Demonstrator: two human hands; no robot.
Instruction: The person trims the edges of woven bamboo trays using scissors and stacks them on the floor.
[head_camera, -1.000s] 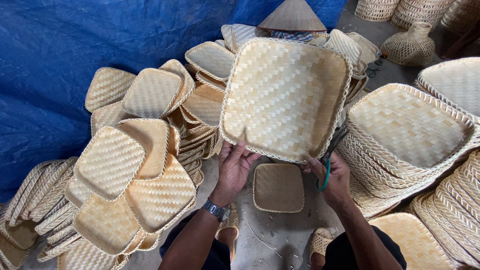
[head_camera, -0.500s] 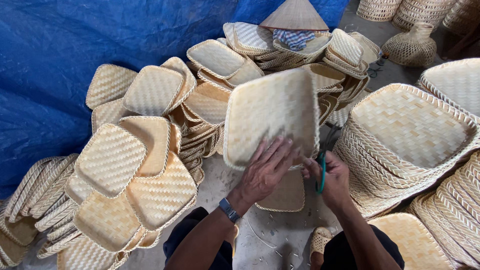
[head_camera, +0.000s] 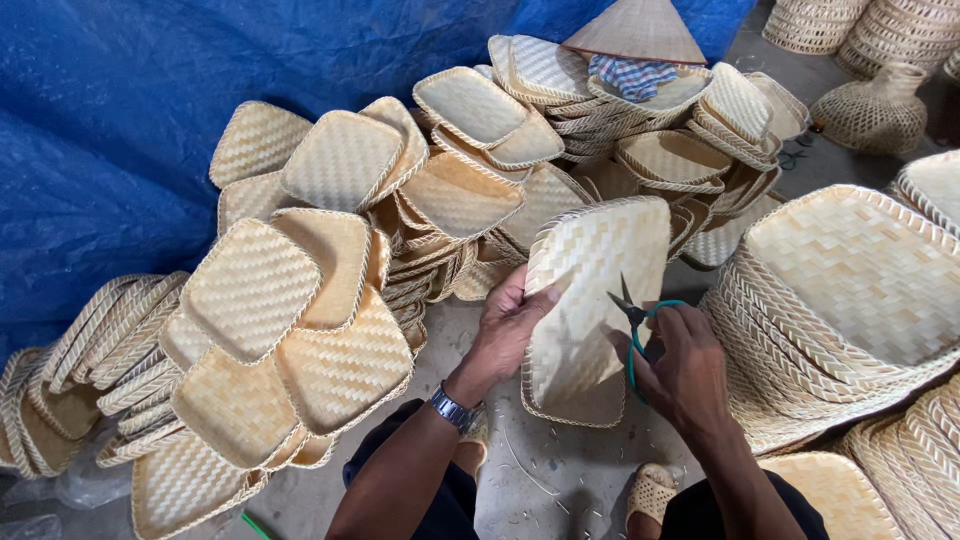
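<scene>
a square woven bamboo tray (head_camera: 590, 300) stood nearly on edge at the centre of the view, just above the floor (head_camera: 560, 480) and between the person's knees. its woven underside faced the camera and its bound rim ran all around. the tray looked taller than wide as held, its long axis running from the lower edge near the floor up and slightly right, the top edge leaning toward the heaps behind.

the left hand (head_camera: 505, 330) was clamped on the tray's left rim, thumb across the weave. the right hand (head_camera: 685, 370) was closed around green-handled scissors (head_camera: 632, 318), whose blades were parted and touching the weave near the tray's middle.

judging from this, trimming of this tray was under way, not finished; thin offcuts lay on the floor below it. which of the surrounding trays were already trimmed could not be told.

a tall stack of larger trays (head_camera: 840, 300) stood just to the right. loose piles of trays (head_camera: 300, 300) spread left and behind, against a blue tarp (head_camera: 130, 120). a conical hat (head_camera: 638, 28) topped the far pile.
</scene>
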